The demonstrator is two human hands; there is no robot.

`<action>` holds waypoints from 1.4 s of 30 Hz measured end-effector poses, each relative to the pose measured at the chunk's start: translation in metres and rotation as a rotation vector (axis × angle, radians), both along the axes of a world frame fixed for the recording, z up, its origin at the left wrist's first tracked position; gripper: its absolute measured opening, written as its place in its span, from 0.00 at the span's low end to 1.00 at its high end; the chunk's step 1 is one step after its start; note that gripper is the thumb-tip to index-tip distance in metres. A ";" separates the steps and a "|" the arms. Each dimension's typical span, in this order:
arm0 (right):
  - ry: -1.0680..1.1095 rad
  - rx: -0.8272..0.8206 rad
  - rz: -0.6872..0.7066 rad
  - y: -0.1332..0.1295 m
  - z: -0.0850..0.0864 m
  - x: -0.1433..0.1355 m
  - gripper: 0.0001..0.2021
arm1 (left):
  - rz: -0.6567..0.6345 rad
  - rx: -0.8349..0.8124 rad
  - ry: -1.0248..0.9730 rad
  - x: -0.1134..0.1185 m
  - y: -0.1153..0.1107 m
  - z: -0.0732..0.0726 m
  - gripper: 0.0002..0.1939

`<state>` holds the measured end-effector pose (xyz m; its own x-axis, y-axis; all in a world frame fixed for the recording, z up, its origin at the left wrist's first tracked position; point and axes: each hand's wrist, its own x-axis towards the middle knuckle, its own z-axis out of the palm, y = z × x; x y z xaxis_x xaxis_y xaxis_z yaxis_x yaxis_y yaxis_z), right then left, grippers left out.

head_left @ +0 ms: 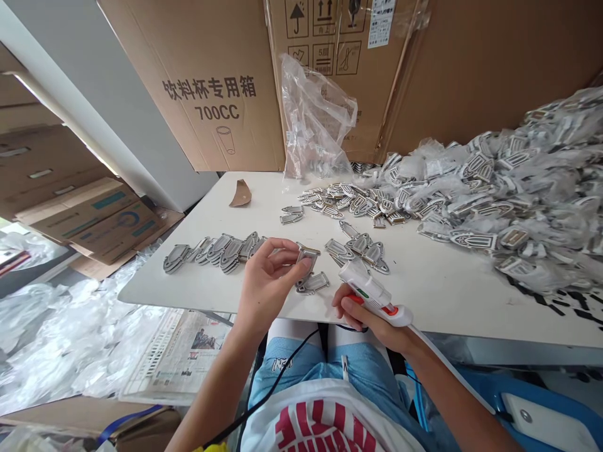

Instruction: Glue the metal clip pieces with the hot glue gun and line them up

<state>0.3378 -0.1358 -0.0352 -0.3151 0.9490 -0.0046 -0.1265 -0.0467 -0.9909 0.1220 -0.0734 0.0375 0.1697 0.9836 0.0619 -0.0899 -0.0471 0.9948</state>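
My left hand (273, 276) pinches a small silver metal piece (308, 253) between thumb and fingers, above the table's front part. My right hand (362, 314) is wrapped round a white glue gun (372, 290) with a red trigger, its nozzle pointing up and left. Just below the held piece, another metal piece (315, 284) lies on the white table (282, 306). Stacked metal pieces (229, 252) form a row left of my left hand. Beyond the glue gun's nozzle is a small group of loose pieces (360, 246).
A large heap of metal pieces in clear plastic (490, 188) covers the table's right side. Cardboard boxes (226, 63) stand at the back, with a plastic bag (315, 119) before them. A brown scrap (241, 193) lies at the back left. A black cable (273, 383) crosses my lap.
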 end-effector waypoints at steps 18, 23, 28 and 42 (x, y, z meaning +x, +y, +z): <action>-0.172 0.031 0.012 -0.002 -0.001 0.000 0.22 | -0.071 0.011 0.067 0.001 -0.003 -0.004 0.17; -0.177 0.034 0.003 -0.002 0.000 -0.002 0.23 | -0.094 0.041 0.087 0.002 -0.006 0.000 0.17; -0.203 0.039 0.005 -0.001 0.001 -0.002 0.24 | -0.104 0.038 0.089 0.002 -0.008 0.003 0.17; -0.257 0.029 -0.029 -0.002 -0.003 -0.003 0.24 | -0.113 0.022 0.078 0.000 -0.012 0.004 0.16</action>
